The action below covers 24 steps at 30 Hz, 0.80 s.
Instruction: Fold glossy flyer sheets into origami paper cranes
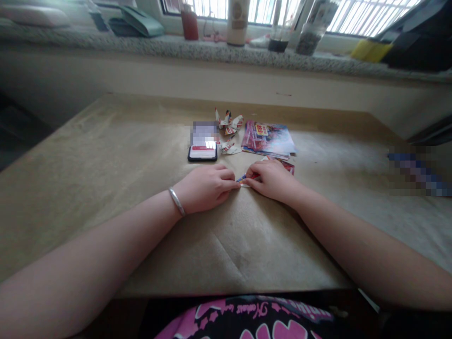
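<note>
A small piece of folded printed paper (290, 168), red, blue and white, lies on the table under my hands. My right hand (271, 179) is closed on it, thumb and fingers pinching its near edge and covering much of it. My left hand (208, 186), with a silver bangle at the wrist, has its fingers pressed together at the paper's left corner, the tips close to my right thumb. Just beyond, folded paper shapes (231, 125) with pointed tips sit by a stack of colourful printed sheets (270, 139). A phone (203, 153) with a lit screen lies beyond my left hand.
The table (158, 263) has a beige cover with a crease near its front. A blurred blue object (420, 174) lies at the right edge. Along the stone windowsill (212, 47) stand a red bottle (189, 22), a pale cylinder (238, 21), jars and a yellow item (370, 50).
</note>
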Available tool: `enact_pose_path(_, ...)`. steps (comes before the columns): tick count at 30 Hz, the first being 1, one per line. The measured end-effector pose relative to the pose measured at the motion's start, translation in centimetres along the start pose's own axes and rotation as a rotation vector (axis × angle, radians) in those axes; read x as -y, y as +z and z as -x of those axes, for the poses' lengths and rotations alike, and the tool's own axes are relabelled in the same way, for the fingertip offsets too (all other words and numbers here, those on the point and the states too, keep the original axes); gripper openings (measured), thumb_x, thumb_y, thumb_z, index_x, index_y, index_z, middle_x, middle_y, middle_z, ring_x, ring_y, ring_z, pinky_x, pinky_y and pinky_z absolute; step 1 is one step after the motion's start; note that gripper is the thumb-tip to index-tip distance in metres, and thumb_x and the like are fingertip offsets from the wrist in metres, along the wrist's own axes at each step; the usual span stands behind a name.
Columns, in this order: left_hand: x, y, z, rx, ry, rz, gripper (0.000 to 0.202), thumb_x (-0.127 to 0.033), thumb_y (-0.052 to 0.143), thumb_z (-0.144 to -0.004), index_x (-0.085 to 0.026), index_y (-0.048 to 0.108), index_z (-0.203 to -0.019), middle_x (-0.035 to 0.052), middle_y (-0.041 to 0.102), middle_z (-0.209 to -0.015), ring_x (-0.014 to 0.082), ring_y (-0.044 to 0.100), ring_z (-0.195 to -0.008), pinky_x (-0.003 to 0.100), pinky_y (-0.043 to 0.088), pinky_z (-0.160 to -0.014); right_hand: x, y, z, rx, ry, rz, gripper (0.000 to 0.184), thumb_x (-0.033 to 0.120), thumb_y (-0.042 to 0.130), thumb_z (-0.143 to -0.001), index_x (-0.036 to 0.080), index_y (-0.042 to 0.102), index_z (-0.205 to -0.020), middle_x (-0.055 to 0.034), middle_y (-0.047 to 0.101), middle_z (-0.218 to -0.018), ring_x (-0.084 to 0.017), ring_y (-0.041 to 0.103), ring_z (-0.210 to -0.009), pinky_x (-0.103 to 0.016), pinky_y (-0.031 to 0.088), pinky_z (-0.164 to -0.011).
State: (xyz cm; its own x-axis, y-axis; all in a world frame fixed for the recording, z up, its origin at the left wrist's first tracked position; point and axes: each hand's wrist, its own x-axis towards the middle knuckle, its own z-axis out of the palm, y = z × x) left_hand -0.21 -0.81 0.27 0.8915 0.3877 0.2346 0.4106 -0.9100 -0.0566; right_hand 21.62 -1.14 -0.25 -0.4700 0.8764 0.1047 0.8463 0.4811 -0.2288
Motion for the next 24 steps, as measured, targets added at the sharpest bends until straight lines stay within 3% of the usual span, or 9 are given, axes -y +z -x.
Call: enact_pose_path(24,0.80,-0.75,-0.08,0.073,0.075,0.040,0.032,-0.016,0.045,-0.089,-0.020,0.067,-0.112,0.0062,0.068,-0.102,0.0186,0.059,-0.093,0.030,0.050,-0.081,0.25,0.11,0.12,0.021,0.038,0.032,0.019,0.034,0.056,-0.086,0.018,0.067,-0.086,-0.0069,0.071,-0.089,-0.024,0.061,-0.087,-0.038,0.035,-0.083)
